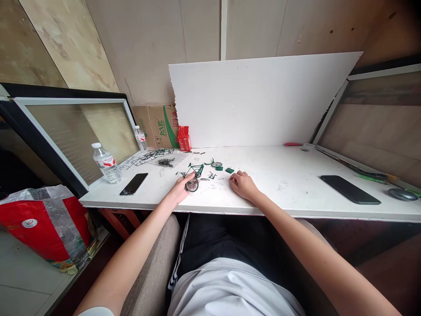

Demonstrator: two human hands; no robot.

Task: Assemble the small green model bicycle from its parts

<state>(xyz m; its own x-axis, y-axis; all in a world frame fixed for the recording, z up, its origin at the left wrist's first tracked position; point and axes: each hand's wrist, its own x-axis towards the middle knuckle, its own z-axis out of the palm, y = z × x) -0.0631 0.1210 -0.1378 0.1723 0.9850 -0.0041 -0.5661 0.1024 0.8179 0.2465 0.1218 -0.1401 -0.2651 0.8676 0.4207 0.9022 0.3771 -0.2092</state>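
My left hand (179,189) is closed on a small green model bicycle (198,171), with its spoked wheel towards me. To the right, my right hand (244,186) rests on the white table, its fingers curled. Whether a small part is pinched in them is hidden. Just beyond those fingers lies a small green block (230,170). A second green piece (219,168) sits beside a loose model wheel assembly (216,164). Several tiny green parts (212,175) lie between my hands.
A phone (134,184) and a water bottle (107,163) stand left, near black part frames (148,157) and a bag of small parts (166,162). At the back are a cardboard box (161,127) and a red box (184,138). A black phone (350,189) lies right.
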